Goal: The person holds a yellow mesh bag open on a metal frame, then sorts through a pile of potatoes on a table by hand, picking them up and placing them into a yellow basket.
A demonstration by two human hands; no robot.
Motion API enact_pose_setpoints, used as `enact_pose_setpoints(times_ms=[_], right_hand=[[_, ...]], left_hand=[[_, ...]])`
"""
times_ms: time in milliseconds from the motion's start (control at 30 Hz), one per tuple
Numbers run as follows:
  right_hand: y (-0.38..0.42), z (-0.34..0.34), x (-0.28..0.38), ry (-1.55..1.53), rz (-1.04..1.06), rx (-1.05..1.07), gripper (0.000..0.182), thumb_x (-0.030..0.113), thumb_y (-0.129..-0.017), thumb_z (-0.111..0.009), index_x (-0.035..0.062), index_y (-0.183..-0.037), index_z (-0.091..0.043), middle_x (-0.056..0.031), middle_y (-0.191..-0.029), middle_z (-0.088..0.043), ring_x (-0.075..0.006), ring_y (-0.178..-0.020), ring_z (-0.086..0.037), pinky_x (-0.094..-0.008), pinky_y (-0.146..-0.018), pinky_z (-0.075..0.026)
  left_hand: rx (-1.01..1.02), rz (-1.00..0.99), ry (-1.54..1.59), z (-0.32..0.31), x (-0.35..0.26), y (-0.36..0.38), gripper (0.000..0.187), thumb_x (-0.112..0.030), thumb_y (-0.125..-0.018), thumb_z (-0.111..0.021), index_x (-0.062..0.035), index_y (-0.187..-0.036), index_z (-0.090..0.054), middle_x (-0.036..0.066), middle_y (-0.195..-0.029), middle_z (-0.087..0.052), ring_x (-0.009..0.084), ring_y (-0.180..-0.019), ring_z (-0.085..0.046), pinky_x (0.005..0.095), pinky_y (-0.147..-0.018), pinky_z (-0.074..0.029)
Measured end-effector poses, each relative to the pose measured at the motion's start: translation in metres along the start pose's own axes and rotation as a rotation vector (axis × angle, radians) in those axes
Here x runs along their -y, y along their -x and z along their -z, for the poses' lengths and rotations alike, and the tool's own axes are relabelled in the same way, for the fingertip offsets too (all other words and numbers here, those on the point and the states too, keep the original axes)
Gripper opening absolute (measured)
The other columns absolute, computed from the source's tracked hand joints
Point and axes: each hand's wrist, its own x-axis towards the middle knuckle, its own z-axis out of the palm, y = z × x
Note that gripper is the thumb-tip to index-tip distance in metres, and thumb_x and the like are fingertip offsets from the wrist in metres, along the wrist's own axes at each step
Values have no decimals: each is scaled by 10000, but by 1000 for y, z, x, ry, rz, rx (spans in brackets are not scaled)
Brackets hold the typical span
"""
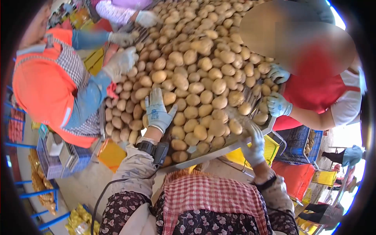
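Note:
Potatoes (206,97) cover a metal-edged sorting table (196,159) in front of me. My left hand (158,112), in a pale glove with blue print, lies on the potatoes with its fingers spread, gripping none. A dark device is strapped at that wrist. By the table's near right edge is my right hand (253,147), also gloved. Its fingers reach over the rim toward the nearest potatoes and are smeared by motion, so I cannot make out whether they hold anything.
A co-worker in an orange vest (43,82) works at the left, gloved hands over the potatoes. Another in a red apron (313,94) stands at the right. A blue crate (295,144), a yellow crate (270,150) and an orange-yellow bin (111,154) stand beside the table.

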Motion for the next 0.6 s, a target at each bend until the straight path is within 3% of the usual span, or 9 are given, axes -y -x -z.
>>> enact_pose_setpoints(times_ms=[67,100,133,200,333,367,467,533,600], right_hand=[[-24,-40,15,33,20,137,719,235,-701,-740,64,-1336,-449,-219,-1371,-438,-433,-1270,-398,-488,-1060,-336],[-27,-64,22,106,-24,270,736,314,-703,-731,89,-1345,-451,-224,-1418,-371,-449,-1308,-331,-510,-1080,-290],[-30,-76,34,99,-15,287,736,314,-703,-731,89,-1345,-451,-224,-1418,-371,-449,-1308,-331,-510,-1080,-290],[-38,-94,51,14,8,261,758,353,-691,-729,110,-1352,-448,-224,-1429,-349,-452,-1315,-313,-533,-1080,-274],[-56,-110,42,32,18,321,706,385,-708,-706,95,-1312,-485,-218,-1419,-366,-433,-1300,-349,-534,-1076,-278],[-71,-115,37,-50,14,130,642,398,-733,-689,73,-1262,-527,-205,-1384,-426,-400,-1300,-378,-516,-1082,-283],[-77,-140,26,112,72,121,562,356,-764,-679,60,-1226,-555,-190,-1334,-492,-381,-1288,-406,-499,-1083,-289],[-92,-134,34,104,97,153,500,341,-791,-655,66,-1200,-572,-169,-1290,-533,-381,-1246,-442,-495,-1055,-326],[-123,-127,45,41,127,221,457,327,-812,-635,85,-1195,-578,-156,-1277,-539,-369,-1194,-481,-490,-1016,-370]], left_hand=[[86,110,54,13,3,21,886,-481,-770,-651,-15,-1435,-298,230,-1451,-335,404,-1353,-294,508,-1136,-166],[123,22,-41,19,7,35,870,-487,-769,-644,-26,-1431,-318,218,-1461,-319,409,-1353,-289,517,-1133,-161],[160,-68,-134,27,10,48,854,-494,-768,-637,-38,-1427,-339,205,-1472,-304,415,-1354,-283,527,-1130,-155],[275,9,-110,42,21,56,765,-472,-794,-610,-101,-1422,-380,190,-1495,-270,419,-1360,-260,545,-1123,-153],[172,-17,-175,39,37,61,659,-414,-819,-594,-156,-1400,-420,209,-1487,-280,415,-1358,-268,543,-1121,-175],[169,7,-152,37,36,61,650,-403,-821,-593,-161,-1400,-422,213,-1482,-288,415,-1359,-269,539,-1124,-178],[173,54,-34,56,25,80,606,-388,-822,-587,-157,-1369,-466,216,-1461,-328,415,-1356,-276,527,-1129,-185],[429,-57,-83,80,26,93,590,-389,-816,-600,-112,-1328,-509,235,-1450,-338,483,-1316,-307,523,-1110,-256],[449,-31,-34,97,30,76,499,-367,-819,-606,-93,-1236,-583,227,-1401,-406,457,-1261,-385,513,-1060,-328]])
